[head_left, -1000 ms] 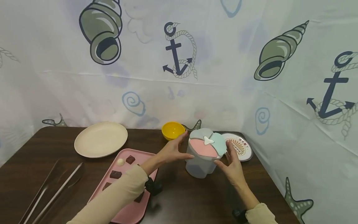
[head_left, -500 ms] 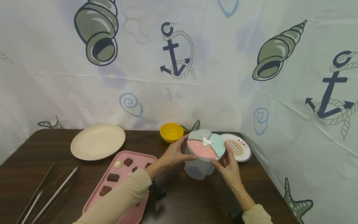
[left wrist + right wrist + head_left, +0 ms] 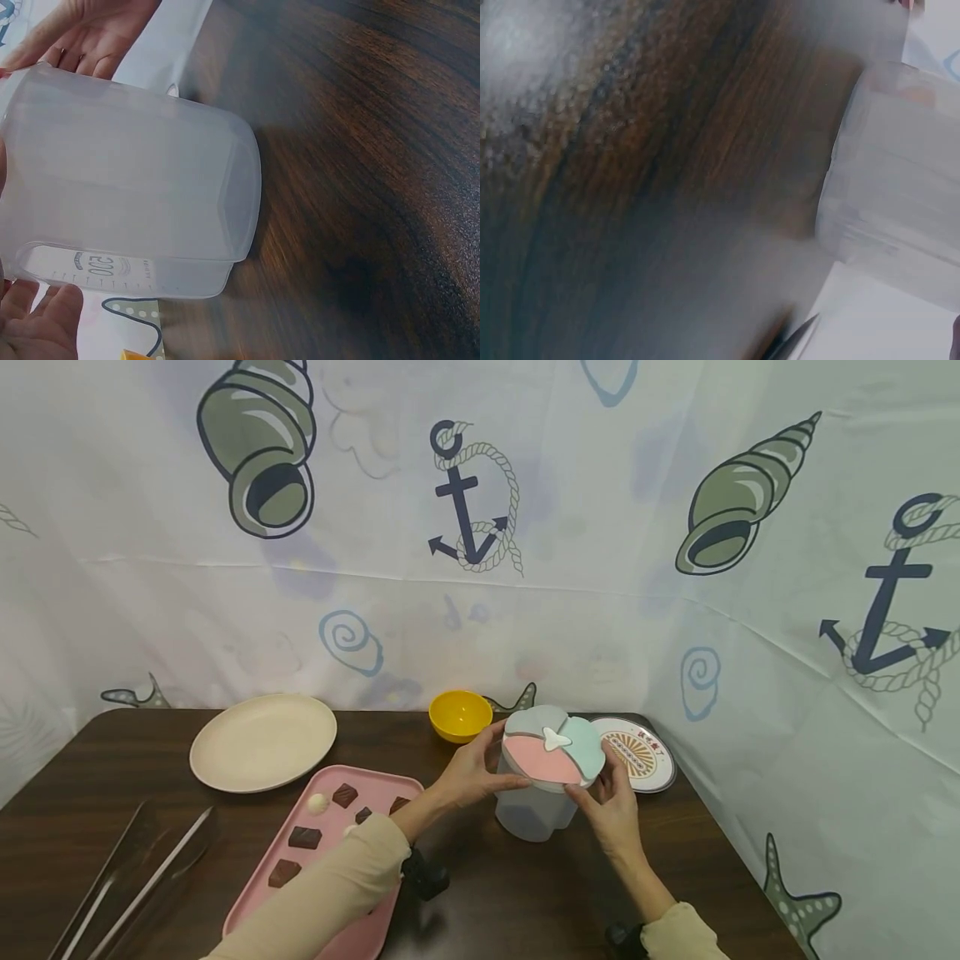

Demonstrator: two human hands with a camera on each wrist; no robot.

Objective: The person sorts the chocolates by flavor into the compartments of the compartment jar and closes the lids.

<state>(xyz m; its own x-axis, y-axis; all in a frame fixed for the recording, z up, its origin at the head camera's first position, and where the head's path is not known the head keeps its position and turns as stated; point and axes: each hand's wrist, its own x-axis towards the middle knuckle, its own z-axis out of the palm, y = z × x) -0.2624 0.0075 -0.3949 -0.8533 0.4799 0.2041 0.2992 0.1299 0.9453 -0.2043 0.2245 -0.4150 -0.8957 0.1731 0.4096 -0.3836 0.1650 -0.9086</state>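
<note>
A translucent plastic storage container (image 3: 528, 814) stands upright on the dark wooden table. On top sits its lobed lid (image 3: 542, 762), with pink, mint and grey sections and a white tail-shaped knob. My left hand (image 3: 472, 772) holds the lid's rim from the left, thumb at the front and fingers toward the back. From the right, my right hand (image 3: 617, 810) grips the rim, thumb also in front. The left wrist view shows measuring marks on the container wall (image 3: 135, 172), and nothing is seen inside. The right wrist view shows the container (image 3: 900, 180) blurred.
A pink tray (image 3: 258, 881) with several chocolates lies under the left forearm. Tongs (image 3: 150, 881) lie at far left. Behind are a cream plate (image 3: 262, 743), a yellow bowl (image 3: 461, 717) and a round printed plate (image 3: 641, 756), partly behind the right hand.
Both hands have closed in on the lid, the fingers and thumbs now settled at its rim. The head view has shifted slightly. The container stays in place.
</note>
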